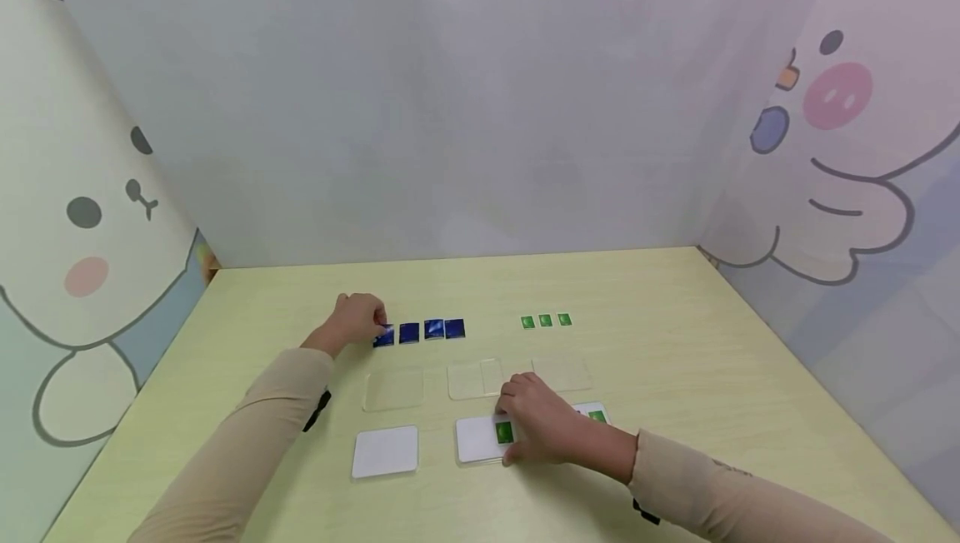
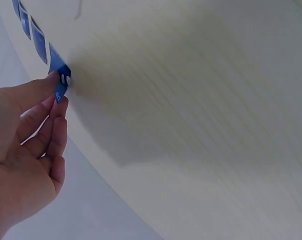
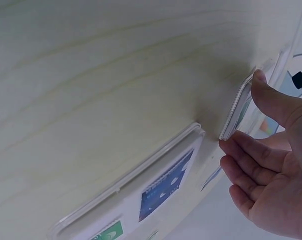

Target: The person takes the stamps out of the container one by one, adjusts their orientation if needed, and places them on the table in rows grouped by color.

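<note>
At the left end of a row of blue stamps (image 1: pixel 408 332), my left hand (image 1: pixel 358 316) pinches a blue stamp (image 2: pixel 59 77) between thumb and fingertips; one end of it is lifted in the left wrist view. Nearer to me, my right hand (image 1: pixel 542 420) spans a clear plastic case (image 1: pixel 468 460) holding a white card (image 1: pixel 475 439), thumb on the near edge and fingertips on the far edge. A green stamp (image 1: pixel 504 432) lies on that card beside the hand. Behind the right hand, partly hidden, is another case with a green stamp (image 1: pixel 597 415) and a blue stamp (image 3: pixel 166 185).
Another white card (image 1: pixel 386 451) in a clear case lies at the left. Beyond the cards are three clear lids (image 1: pixel 393 389). Three green stamps (image 1: pixel 545 321) lie at the back right. Printed walls (image 1: pixel 465 110) enclose the pale wooden table (image 1: pixel 660 335).
</note>
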Available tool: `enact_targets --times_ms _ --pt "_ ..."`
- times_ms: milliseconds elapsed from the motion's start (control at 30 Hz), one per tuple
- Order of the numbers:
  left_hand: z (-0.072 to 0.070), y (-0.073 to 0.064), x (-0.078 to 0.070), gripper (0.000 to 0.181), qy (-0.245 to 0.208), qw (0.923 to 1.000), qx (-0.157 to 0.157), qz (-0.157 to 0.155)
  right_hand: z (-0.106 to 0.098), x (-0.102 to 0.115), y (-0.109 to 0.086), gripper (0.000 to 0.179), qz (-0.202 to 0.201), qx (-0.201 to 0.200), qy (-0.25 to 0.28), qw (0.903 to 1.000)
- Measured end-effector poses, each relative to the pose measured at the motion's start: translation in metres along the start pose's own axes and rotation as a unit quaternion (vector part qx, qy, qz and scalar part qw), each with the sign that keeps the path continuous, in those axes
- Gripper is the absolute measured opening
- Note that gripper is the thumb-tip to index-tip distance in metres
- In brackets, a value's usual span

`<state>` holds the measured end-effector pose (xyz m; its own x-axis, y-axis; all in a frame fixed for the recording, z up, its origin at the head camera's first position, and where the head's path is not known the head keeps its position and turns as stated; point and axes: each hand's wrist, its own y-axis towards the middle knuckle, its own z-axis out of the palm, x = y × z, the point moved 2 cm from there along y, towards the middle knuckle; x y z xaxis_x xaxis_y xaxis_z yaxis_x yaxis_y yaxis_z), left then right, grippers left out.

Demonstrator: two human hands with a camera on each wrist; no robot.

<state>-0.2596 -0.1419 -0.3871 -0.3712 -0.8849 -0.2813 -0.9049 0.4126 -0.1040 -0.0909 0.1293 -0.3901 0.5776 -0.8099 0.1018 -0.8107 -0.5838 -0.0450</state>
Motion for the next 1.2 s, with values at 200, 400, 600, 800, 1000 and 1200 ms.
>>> enact_targets --times_ms 200,400,600,800,1000,1200 --pt "0.0014 0.0009 0.001 0.011 0.013 0.9999 -0.004 0.008 0.0013 0.0001 -0.0001 0.053 -0.002 -0.001 0.0 1.0" --pt "0.0019 0.002 0.0011 0.011 0.024 0.9995 -0.013 0.014 0.0022 0.0002 0.0 0.053 0.0 -0.001 -0.006 1.0" --pt "0.0056 0.0051 0.0015 0.012 0.05 0.9984 -0.017 0.017 0.002 -0.0002 0.0003 0.054 0.003 0.002 -0.006 1.0" --pt "0.0086 0.0069 0.0005 0.013 0.079 0.9967 -0.013 0.013 0.0016 0.0004 -0.0001 0.054 0.003 0.002 -0.003 1.0" --pt "0.0088 0.0061 -0.0029 0.011 0.108 0.9939 -0.016 0.016 0.0016 0.0 0.0 0.054 0.003 0.002 -0.004 1.0" --pt "0.008 0.0059 -0.0024 0.01 0.108 0.9941 -0.008 0.011 0.0011 0.0 0.0 0.055 0.005 0.0 -0.003 1.0"
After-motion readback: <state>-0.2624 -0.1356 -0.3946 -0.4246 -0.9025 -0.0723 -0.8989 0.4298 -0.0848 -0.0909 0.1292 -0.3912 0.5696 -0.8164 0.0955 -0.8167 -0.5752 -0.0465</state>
